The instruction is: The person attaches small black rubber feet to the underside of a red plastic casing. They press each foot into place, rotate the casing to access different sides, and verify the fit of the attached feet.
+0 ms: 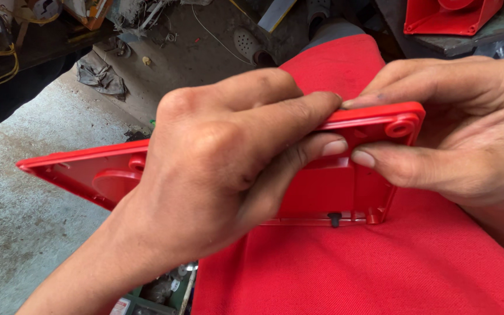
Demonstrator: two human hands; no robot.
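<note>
Both hands pinch red plastic plate (333, 186) over red-clothed lap (380, 268): left hand (223, 169) grips middle, right hand (450, 134) its corner.

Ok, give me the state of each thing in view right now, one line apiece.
Red plastic panel: held over the lap, inner side up.
Left hand: gripping the panel's top edge.
Right hand: pinching the panel's corner.
Black screw: seated at the panel's lower edge.
Red horn housing: resting on the bench.

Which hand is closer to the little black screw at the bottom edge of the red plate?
The right hand, though it's close. Its fingers grip the red plate just above and right of the black screw. The left hand covers the plate's middle, to the screw's left.
</note>
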